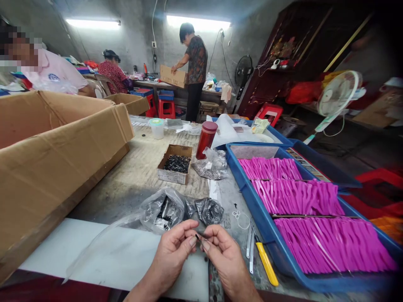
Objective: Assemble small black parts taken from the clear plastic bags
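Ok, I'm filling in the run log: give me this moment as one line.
left hand: pinching small dark part | right hand: pinching same part | nearby: bags of dark parts, yellow-handled tool, blue tray of pink strips

cardboard box left | red flask upright mid-table | blue tray right | pink strips in rows

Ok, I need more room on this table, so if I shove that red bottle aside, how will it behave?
The red bottle stands upright, tall and narrow, so a push near its top would probably tip it; pushing low looks safer. Once on its side, the round body would likely roll. How full or heavy it is cannot be told.
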A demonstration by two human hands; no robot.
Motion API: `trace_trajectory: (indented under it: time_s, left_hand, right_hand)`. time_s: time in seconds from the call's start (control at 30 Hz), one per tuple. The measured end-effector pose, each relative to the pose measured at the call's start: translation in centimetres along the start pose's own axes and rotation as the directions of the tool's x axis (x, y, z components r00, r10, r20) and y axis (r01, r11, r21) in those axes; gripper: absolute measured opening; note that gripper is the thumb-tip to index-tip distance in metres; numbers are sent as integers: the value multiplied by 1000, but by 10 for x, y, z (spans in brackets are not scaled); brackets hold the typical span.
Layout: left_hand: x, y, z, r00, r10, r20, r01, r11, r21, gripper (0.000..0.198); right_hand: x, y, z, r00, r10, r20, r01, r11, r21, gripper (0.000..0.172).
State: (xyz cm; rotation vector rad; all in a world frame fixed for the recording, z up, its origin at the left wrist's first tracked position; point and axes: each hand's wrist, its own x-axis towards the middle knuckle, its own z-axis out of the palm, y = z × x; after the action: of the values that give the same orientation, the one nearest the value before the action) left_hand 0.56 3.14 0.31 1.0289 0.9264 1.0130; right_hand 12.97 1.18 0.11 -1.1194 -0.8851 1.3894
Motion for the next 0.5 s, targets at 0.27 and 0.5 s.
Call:
trace_trajectory:
  time_s: [0.27,0.5]
  left_hand:
    - [-2,-6,0,997,80,8,-81,989,123,29]
    - [-1,-9,-2,983,183,2,-171,918,359,34]
  right_hand:
    - [-1,0,0,1000,9,-24,-9,1000,13,11]
    - [0,3,-3,1000,20,-4,-20,999,-31,12]
